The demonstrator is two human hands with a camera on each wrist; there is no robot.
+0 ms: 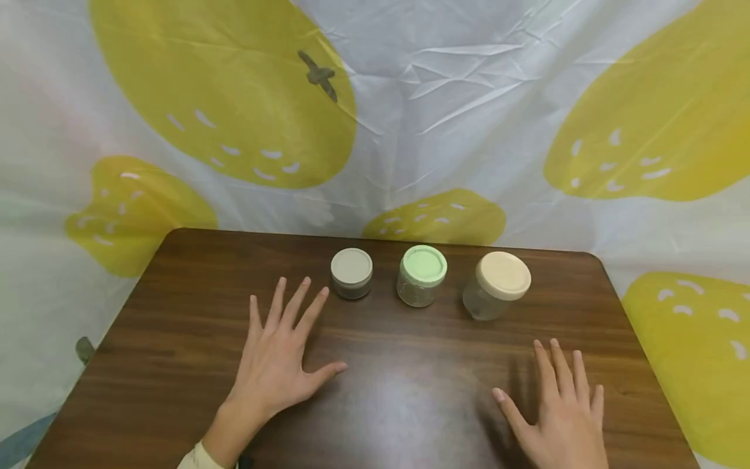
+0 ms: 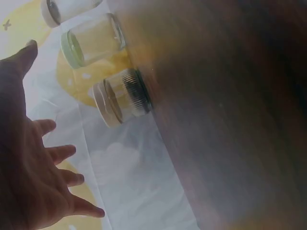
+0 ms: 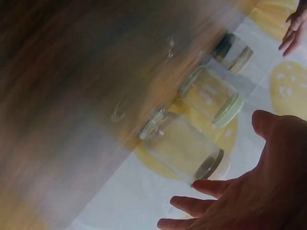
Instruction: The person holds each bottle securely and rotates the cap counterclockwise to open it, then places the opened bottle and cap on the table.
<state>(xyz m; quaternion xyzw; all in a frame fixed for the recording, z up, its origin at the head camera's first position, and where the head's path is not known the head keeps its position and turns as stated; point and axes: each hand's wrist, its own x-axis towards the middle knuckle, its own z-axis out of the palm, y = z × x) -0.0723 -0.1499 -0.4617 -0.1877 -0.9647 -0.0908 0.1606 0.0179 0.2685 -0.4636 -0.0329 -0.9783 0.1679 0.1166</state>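
Note:
Three lidded glass jars stand in a row toward the table's far edge. On the left is a small jar with a greyish-white lid (image 1: 351, 267); dark matter shows low inside it in the left wrist view. A jar with a pale green lid (image 1: 423, 266) stands in the middle. The tallest, a jar with a cream lid (image 1: 502, 276), is on the right. My left hand (image 1: 275, 365), fingers spread, is over the table just short of the white-lidded jar. Nearer the front right, my right hand (image 1: 562, 417) has its fingers extended, closest to the cream-lidded jar. Neither hand holds anything.
The brown wooden table (image 1: 375, 391) has rounded far corners. Behind it and along its sides hangs a white cloth (image 1: 387, 130) printed with large yellow fruit.

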